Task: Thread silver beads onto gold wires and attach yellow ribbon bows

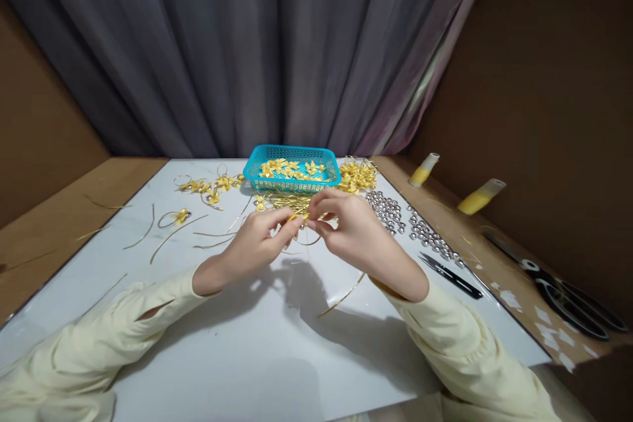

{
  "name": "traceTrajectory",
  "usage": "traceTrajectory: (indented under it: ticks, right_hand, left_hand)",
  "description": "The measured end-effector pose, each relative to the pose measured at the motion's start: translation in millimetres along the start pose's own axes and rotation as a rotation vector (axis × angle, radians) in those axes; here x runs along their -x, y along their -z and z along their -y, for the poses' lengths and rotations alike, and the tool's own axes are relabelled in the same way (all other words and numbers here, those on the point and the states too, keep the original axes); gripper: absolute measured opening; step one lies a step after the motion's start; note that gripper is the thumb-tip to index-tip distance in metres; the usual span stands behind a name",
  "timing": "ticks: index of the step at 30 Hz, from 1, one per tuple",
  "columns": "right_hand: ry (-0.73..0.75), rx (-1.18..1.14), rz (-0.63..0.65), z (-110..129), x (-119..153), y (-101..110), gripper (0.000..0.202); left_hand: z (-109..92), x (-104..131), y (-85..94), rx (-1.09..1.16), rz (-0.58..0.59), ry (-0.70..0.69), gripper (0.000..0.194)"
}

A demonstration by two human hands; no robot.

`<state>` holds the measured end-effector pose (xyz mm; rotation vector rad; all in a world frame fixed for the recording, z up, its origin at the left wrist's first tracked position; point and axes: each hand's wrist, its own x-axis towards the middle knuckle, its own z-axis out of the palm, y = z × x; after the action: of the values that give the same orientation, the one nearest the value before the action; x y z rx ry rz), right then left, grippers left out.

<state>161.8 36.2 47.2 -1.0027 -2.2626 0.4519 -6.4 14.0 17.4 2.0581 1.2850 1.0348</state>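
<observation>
My left hand (262,237) is closed, its thumb and forefinger pinching a small yellow ribbon flower (293,217) that the fingers mostly hide. Close against it, my right hand (349,227) is also closed in a pinch, at a thin gold wire (312,242) that curves below the fingertips. Just beyond both hands lies a bundle of gold wires (291,202). A finished-looking flower with a wire loop (180,215) rests to the left on the white board (237,349).
A blue basket (250,175) holds yellow flowers; more yellow flowers (357,176) lie beside it. Silver beads (388,211), black thread snips (452,275) and large scissors (558,293) are at right. Two yellow thread spools (482,196) stand near the wall. Loose wires are scattered left.
</observation>
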Motion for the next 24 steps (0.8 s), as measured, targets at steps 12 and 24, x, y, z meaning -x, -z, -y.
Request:
traceTrajectory:
  ticks: [12,24]
  right_hand:
    - [0.014,0.176,-0.102,8,7,-7,0.013]
    - [-0.324,-0.591,0.16,-3,-11,10,0.008]
  left_hand:
    - [2,0,0.6,0.09,-0.101,0.07,0.033]
    - [9,-5,5.0,-0.2,-0.18,-0.187,0.032]
